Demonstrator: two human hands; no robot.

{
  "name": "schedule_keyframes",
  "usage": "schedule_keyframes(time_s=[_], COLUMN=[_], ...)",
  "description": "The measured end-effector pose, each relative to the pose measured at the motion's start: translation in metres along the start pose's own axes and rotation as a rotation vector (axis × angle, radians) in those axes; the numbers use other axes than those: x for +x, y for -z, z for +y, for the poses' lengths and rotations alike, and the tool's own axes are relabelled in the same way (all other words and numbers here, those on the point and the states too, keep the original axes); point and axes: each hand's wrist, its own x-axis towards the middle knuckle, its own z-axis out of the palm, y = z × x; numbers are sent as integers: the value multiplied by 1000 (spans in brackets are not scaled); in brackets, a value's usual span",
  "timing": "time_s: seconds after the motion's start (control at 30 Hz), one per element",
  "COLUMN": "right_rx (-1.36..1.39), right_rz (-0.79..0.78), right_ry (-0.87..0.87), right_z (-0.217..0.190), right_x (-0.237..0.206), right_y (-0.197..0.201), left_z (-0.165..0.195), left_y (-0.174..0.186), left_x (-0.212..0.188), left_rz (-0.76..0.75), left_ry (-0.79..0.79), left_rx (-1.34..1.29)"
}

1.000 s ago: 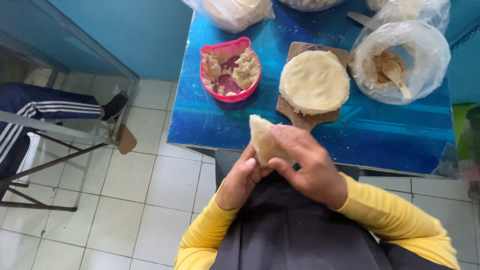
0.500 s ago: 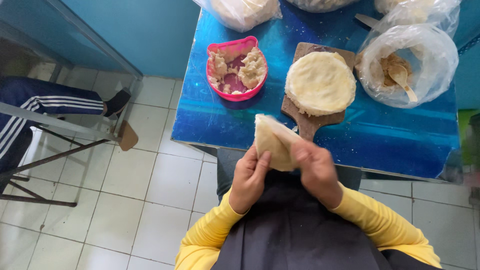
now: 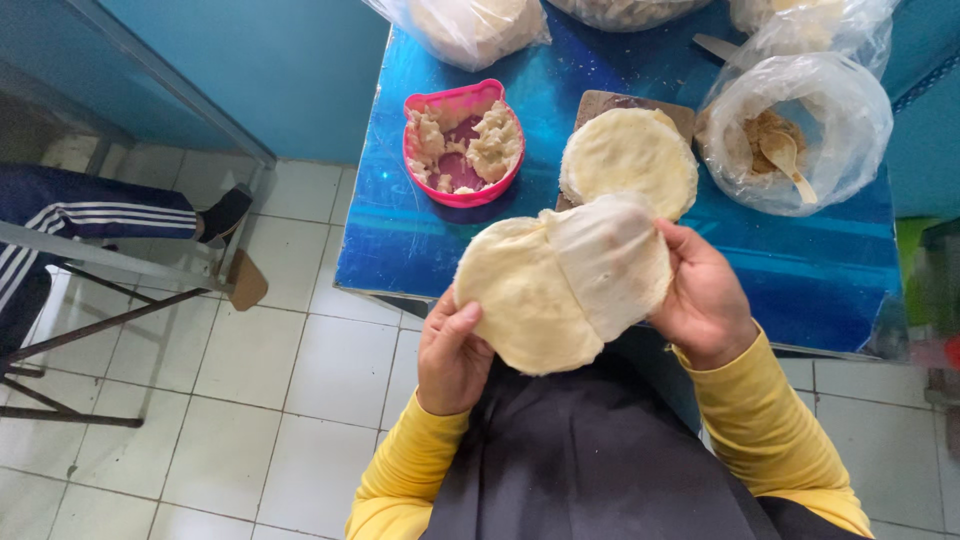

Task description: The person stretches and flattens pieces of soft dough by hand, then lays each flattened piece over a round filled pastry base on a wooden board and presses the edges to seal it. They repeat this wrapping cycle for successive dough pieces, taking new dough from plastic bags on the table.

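Observation:
I hold a flat round of pale dough [image 3: 525,300] over my lap, spread out in front of the blue table's near edge. A thin translucent plastic sheet [image 3: 612,255] is peeled partly off its right half. My left hand [image 3: 452,350] supports the dough from below at its lower left, thumb on top. At the right edge, my right hand [image 3: 703,295] grips the sheet and the dough. Another stack of dough rounds [image 3: 630,160] lies on a wooden board [image 3: 598,100] on the table.
The blue table [image 3: 800,270] carries a pink bowl [image 3: 462,140] with dough lumps, a clear bag [image 3: 800,130] holding brown powder and a spoon, and more bags at the back. Left on the tiled floor are a metal chair frame [image 3: 110,260] and another person's striped trouser leg [image 3: 90,215].
The folded dough piece has been opened out into a flat round, raised and spread between both hands, and the plastic sheet now peels from its right half.

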Motion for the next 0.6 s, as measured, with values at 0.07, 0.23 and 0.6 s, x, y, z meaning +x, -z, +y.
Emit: schedule_keyframes(time_s=[0.07,0.23,0.6], right_rx=[10,-118,-1252], right_rz=[13,122,124], right_ry=[57,241,983], right_z=[-8,-27,-104], right_x=[-1,5,46], right_y=[1,-11,-37], left_z=[3,7,21], left_y=[-1,-6,-8], left_x=[1,0,0], left_rz=[37,103,138], left_ry=[-32,-80,-163], left_rx=[-23,-49,19])
